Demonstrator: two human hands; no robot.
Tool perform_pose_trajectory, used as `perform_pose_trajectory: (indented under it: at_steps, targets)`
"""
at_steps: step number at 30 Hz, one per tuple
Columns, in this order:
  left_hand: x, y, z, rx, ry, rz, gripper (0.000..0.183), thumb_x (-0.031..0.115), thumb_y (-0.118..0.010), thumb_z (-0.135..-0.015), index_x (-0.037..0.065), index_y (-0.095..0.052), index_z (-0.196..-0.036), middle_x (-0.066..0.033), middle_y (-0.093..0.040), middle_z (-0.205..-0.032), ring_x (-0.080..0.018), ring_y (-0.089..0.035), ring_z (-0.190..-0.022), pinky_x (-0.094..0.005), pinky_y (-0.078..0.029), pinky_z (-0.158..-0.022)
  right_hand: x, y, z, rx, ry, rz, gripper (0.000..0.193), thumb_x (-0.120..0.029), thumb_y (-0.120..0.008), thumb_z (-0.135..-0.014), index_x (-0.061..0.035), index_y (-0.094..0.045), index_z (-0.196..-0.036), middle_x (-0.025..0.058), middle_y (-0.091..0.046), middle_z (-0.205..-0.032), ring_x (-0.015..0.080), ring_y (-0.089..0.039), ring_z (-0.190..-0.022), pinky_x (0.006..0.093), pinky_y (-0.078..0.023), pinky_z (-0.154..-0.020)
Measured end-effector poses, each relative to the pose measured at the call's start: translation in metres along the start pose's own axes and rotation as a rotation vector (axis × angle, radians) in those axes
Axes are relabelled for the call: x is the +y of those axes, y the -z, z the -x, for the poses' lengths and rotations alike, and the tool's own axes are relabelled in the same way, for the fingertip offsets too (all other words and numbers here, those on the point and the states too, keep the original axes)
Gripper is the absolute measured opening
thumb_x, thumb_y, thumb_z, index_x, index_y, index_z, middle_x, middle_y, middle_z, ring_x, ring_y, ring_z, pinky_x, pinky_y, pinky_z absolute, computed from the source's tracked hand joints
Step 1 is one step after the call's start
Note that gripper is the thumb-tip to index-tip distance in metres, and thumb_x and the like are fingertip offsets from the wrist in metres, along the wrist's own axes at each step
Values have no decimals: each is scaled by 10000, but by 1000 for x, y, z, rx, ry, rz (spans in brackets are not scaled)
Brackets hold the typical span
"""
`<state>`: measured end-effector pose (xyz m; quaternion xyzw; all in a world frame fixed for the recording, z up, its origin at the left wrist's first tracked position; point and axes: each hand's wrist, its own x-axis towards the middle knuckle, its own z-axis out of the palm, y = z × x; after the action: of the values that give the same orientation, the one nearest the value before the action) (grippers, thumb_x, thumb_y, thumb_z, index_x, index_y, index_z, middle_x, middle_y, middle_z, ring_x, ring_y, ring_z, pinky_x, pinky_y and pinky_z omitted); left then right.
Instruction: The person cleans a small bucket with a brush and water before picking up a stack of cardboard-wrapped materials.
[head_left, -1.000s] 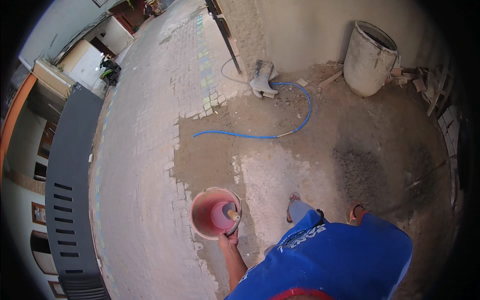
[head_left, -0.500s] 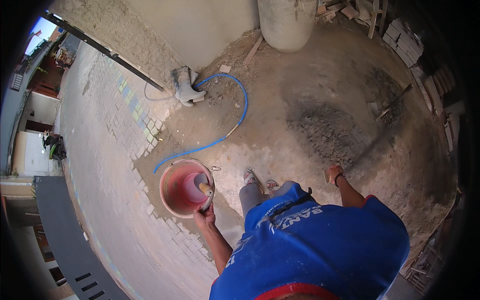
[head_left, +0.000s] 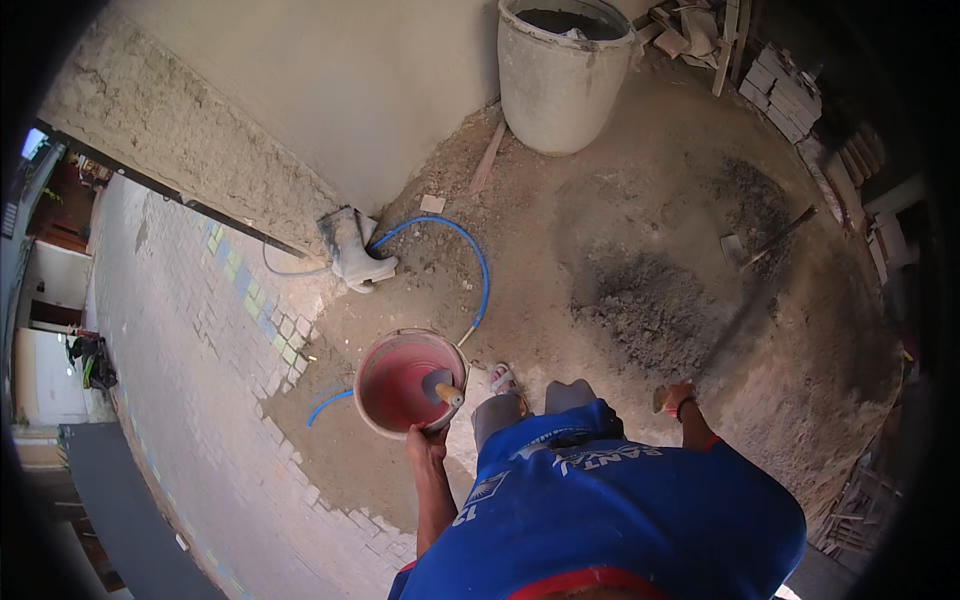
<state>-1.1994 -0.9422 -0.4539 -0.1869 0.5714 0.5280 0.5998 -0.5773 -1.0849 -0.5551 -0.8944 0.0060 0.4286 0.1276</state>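
My left hand point(head_left: 427, 446) grips the near rim of a reddish bucket point(head_left: 392, 372), its fingers closed over the edge. Inside the bucket, a trowel with a wooden handle point(head_left: 449, 394) leans against the right side, its grey blade pointing down. Part of a blue hose point(head_left: 487, 280) passes behind the bucket and shows again on its left. Out to my right, my right hand point(head_left: 682, 396) is closed around a small yellowish-brown piece, too small to name. Just beyond that hand lies a heap of grey sand or mortar mix point(head_left: 645, 300).
At the back stands a large pale barrel point(head_left: 560, 95) with dark contents. A pair of rubber boots point(head_left: 352, 250) lies by the wall corner. A long-handled shovel point(head_left: 780, 240) rests across the dark mix at right. Stacked blocks point(head_left: 785, 95) and boards line the far right.
The bucket has shifted right, closer to my legs, with my left hand still on its rim. My view has tilted up, so the barrel's mouth now shows. My right hand still holds its piece.
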Motion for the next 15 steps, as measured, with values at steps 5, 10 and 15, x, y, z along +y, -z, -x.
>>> perform_pose_trajectory:
  at_steps: [5,10,15]
  targets:
    - [35,-118,-41,-143,-11,-213,212,130,-393,-831,4,-491,-969,-228,-555,-1105,-418,-573,-992,-572,-503,-837,-99,0,77,75,80,-269,227,-282,-602,-787,-69,-637,-855,116,-619,-697,214,-618,-556,371,-518,-471]
    - [30,-255,-43,-264,-153,-399,225,170,-345,-906,6,-498,-891,-234,-564,-1055,-412,-588,-965,-586,-515,-815,-121,-2,42,196,-102,-299,238,-289,-632,-768,-56,-645,-814,117,-620,-639,219,-632,-544,351,-511,-461]
    - [18,-376,-52,-369,-194,-429,244,133,-408,-860,-34,-531,-988,-215,-581,-1047,-383,-605,-935,-573,-525,-805,-163,-7,-24,218,-272,-531,222,-295,-574,-827,-82,-635,-824,124,-637,-679,213,-640,-565,339,-513,-463]
